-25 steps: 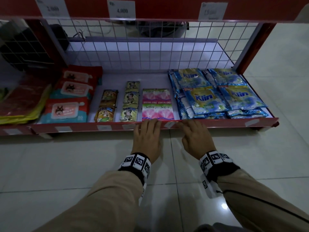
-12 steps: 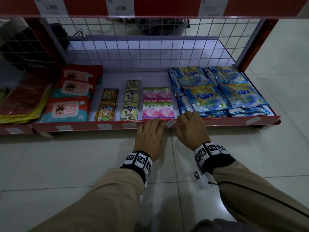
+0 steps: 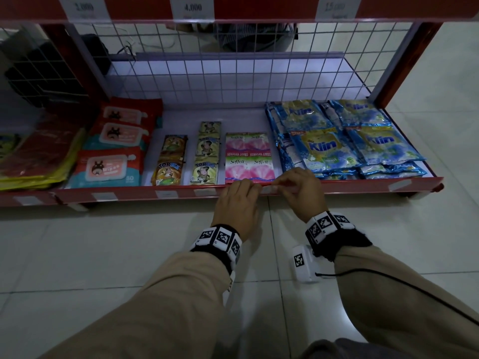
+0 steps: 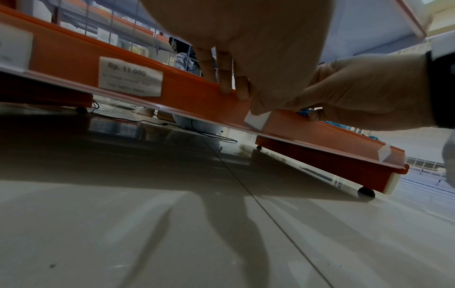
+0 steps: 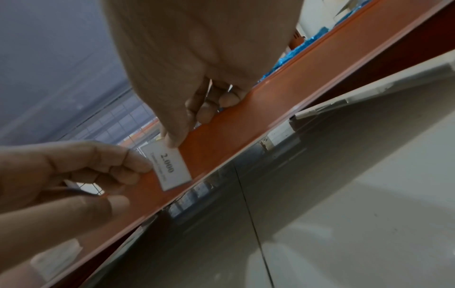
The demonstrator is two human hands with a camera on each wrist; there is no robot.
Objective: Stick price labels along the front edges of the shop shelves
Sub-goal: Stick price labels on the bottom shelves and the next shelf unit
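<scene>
A white price label printed 2.000 lies against the red front edge of the bottom shelf, below the pink Soffell sachets. My left hand holds its left end, fingertips at the label and other fingers over the rail top. My right hand holds the right end, its thumb pressing the label's upper corner while its fingers hook over the rail. In the left wrist view only a corner of the label shows under my thumb.
More white labels sit along the same edge, and a tilted one sits near the right end. Blue Klin sachets, Topi sachets and wipes packs fill the shelf. The upper shelf edge carries a 4.000 label. Tiled floor lies below.
My hands have closed in on the label from both sides. It was tilted half a second ago and now lies along the shelf edge.
</scene>
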